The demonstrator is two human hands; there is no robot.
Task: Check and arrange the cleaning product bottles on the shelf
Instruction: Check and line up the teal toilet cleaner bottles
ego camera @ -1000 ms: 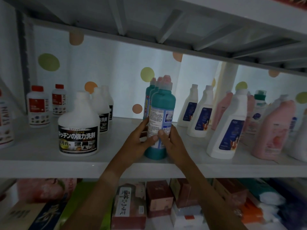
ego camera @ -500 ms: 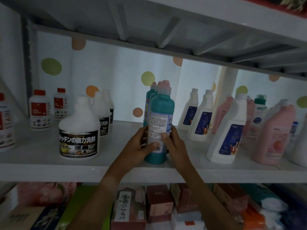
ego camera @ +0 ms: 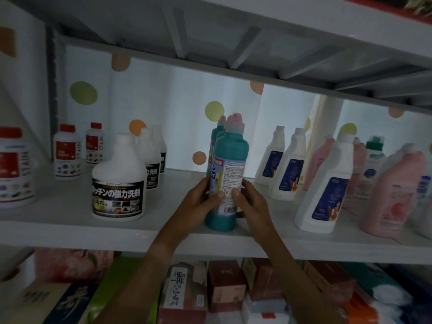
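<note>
Hands: left hand point(ego camera: 198, 202) and right hand point(ego camera: 251, 204) grip teal bottle point(ego camera: 230, 155).

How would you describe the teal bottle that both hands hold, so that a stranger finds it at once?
Look at the white middle shelf, near its front edge at the centre. There the tall teal plastic bottle with a pale cap stands first in a row of similar ones. Only it is gripped by the left hand and right hand.

Dim light falls on a white shelf point(ego camera: 58, 232) under a ribbed upper shelf point(ego camera: 210, 38), backed by a pale wall point(ego camera: 175, 101) dotted green and orange.
</note>
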